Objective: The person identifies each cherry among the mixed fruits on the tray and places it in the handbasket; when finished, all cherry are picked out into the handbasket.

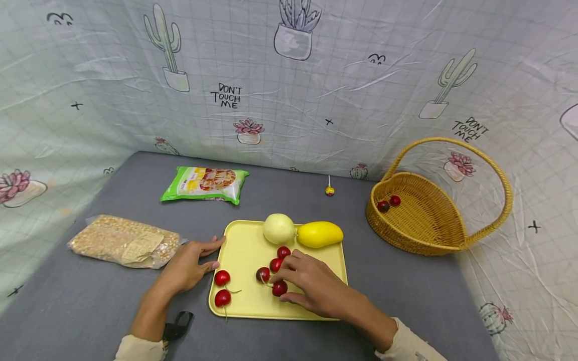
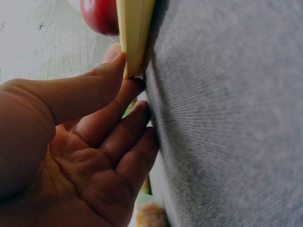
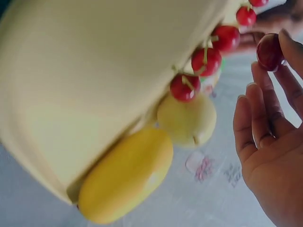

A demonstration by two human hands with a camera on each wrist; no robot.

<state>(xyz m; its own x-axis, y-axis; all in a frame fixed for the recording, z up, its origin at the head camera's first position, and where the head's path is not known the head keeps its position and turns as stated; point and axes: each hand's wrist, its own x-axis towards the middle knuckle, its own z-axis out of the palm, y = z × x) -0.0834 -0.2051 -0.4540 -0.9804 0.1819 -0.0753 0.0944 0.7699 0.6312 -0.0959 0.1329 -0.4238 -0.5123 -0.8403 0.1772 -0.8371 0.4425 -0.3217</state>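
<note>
My right hand (image 1: 311, 283) is over the yellow tray (image 1: 244, 250), its thumb and fingertips around a dark red cherry (image 3: 271, 52). Beside it on the tray lie several more cherries (image 1: 276, 264). Two red cherries with stems (image 1: 223, 298) sit by the tray's left edge. My left hand (image 1: 187, 265) touches that edge with thumb and forefinger, the other fingers fairly straight against the grey cloth in the left wrist view. Along the tray's far side are a pale round fruit (image 1: 278, 229) and a yellow mango (image 1: 320, 234).
A wicker basket (image 1: 415, 245) with a tall handle holds two dark cherries (image 1: 383, 206) at the right. Behind the tray lie a green-edged food packet (image 1: 205, 184) and a lollipop (image 1: 329, 191). A bag of corn kernels (image 1: 126, 240) lies left; a black object (image 1: 178, 325) is near the left wrist.
</note>
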